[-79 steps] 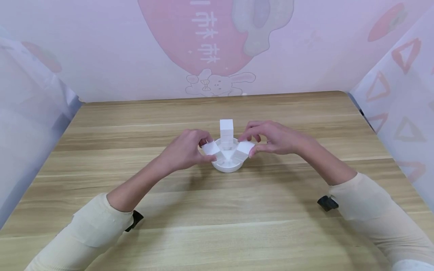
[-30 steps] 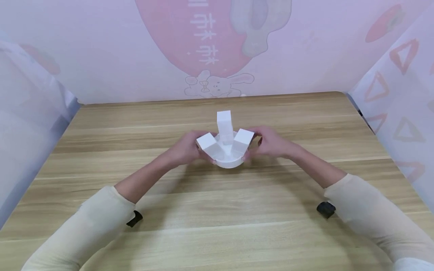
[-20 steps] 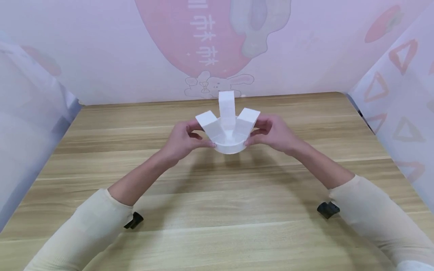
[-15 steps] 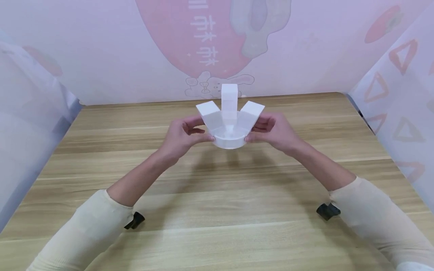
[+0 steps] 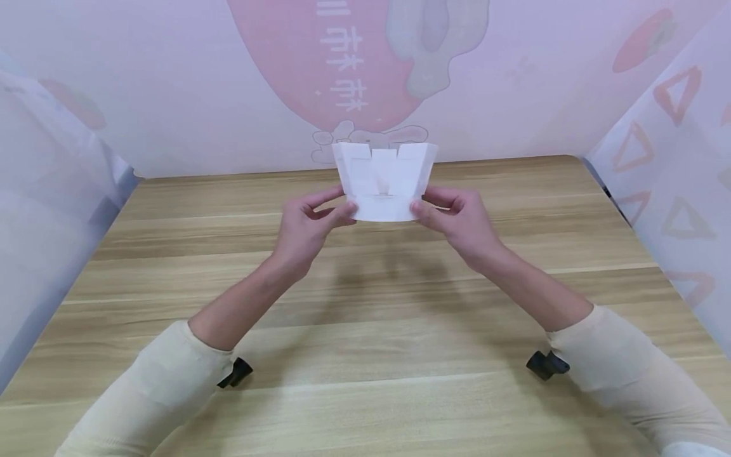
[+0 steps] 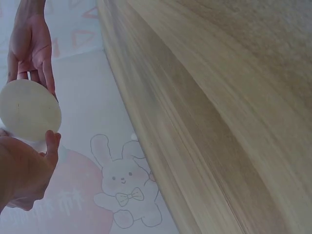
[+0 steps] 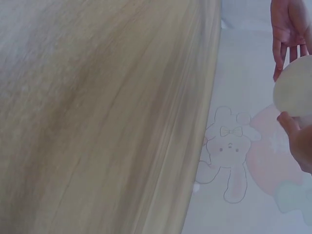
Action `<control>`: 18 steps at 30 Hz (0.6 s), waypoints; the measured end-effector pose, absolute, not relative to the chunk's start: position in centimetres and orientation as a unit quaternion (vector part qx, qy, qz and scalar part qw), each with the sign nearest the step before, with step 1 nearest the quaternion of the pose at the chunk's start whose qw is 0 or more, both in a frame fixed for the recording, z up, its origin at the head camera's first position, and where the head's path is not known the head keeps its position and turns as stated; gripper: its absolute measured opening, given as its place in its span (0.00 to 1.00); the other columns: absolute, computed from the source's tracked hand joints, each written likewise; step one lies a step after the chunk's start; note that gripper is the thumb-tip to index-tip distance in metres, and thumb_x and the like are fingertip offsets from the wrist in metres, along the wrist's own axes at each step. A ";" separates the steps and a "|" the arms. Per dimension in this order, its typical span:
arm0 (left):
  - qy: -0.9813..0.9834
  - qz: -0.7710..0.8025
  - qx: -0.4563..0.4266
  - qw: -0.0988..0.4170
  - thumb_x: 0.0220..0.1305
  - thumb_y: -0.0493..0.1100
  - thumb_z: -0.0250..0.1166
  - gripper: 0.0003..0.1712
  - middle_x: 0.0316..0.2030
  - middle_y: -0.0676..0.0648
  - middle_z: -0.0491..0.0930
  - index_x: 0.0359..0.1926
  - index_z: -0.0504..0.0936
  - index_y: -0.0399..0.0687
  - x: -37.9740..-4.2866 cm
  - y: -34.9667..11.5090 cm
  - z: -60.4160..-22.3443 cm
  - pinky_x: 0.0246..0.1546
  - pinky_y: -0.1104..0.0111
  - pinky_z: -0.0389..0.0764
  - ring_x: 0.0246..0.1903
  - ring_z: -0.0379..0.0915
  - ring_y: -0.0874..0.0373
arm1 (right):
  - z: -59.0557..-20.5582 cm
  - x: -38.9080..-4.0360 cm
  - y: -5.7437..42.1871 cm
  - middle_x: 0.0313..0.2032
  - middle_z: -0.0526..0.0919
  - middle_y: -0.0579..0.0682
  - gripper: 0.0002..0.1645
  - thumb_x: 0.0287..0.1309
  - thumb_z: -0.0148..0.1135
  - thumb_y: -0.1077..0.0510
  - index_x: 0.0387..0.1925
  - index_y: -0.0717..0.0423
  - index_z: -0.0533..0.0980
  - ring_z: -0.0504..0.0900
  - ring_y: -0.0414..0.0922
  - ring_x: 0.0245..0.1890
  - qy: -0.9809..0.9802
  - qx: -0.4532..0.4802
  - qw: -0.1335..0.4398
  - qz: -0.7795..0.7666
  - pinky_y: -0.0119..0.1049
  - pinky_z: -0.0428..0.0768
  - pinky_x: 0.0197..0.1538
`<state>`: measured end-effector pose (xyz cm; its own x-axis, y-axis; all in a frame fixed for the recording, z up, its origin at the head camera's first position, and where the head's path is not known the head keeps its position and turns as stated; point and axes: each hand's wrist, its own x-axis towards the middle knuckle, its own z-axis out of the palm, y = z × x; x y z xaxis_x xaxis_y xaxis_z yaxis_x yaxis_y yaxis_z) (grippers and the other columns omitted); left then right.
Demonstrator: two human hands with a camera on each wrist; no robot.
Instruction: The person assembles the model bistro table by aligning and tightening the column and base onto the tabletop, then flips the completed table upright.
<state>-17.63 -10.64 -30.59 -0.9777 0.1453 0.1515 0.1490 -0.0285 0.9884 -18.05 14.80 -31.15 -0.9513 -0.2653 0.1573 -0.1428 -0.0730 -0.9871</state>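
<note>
A white piece with a round base and three blocky prongs (image 5: 385,207) is held up over the table between both hands. Its prongs point up and away, partly overlapping one another in the head view. The left hand (image 5: 302,231) pinches its left side, thumb on the front of the base and fingers behind. On the opposite side the right hand (image 5: 471,225) grips it the same way. Both wrist views show the flat round underside (image 6: 30,109) between the hands; in the right wrist view the disc (image 7: 295,90) is cut by the frame edge.
Below lies a wood-grain table (image 5: 365,355), with shadows of hands and piece on it. A printed wall sheet (image 5: 171,82) with a rabbit and strawberries rises behind the table's far edge, and sheets stand at both sides. Black devices (image 5: 235,373) sit under the sleeves.
Earlier the piece stood on the table with the hands at its side prongs. Both hands have taken its base, lifted it, and tilted it so the prongs lean away.
</note>
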 end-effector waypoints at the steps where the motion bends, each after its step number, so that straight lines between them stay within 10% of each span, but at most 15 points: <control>1: -0.701 -0.706 -0.105 -0.003 0.67 0.28 0.68 0.24 0.58 0.33 0.82 0.63 0.79 0.30 -17.6 -10.6 -30.6 0.54 0.62 0.83 0.37 0.87 0.60 | -31.1 -18.0 14.7 0.59 0.82 0.64 0.24 0.70 0.60 0.70 0.65 0.75 0.73 0.88 0.41 0.48 0.677 -0.143 0.051 -0.720 0.41 0.82 0.58; 11: -0.806 -0.576 -0.134 0.029 0.61 0.32 0.75 0.23 0.50 0.38 0.87 0.58 0.85 0.36 -17.2 -10.8 -30.4 0.40 0.72 0.84 0.36 0.89 0.56 | -30.7 -17.7 14.6 0.69 0.72 0.66 0.34 0.71 0.57 0.71 0.75 0.70 0.61 0.76 0.57 0.66 0.708 -0.136 0.121 -0.683 0.42 0.79 0.62; 18: -0.793 -0.594 -0.129 0.038 0.64 0.36 0.74 0.17 0.45 0.37 0.89 0.53 0.87 0.33 -17.1 -10.3 -30.5 0.45 0.67 0.86 0.41 0.88 0.55 | -31.5 -17.7 14.0 0.59 0.81 0.69 0.27 0.66 0.62 0.74 0.66 0.73 0.72 0.86 0.51 0.53 0.738 -0.113 0.085 -0.660 0.38 0.83 0.55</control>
<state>-17.09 -10.31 -30.49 -0.9640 0.1586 0.2133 0.2493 0.2612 0.9326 -17.74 13.99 -31.53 -0.9600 -0.2790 0.0228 -0.0536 0.1034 -0.9932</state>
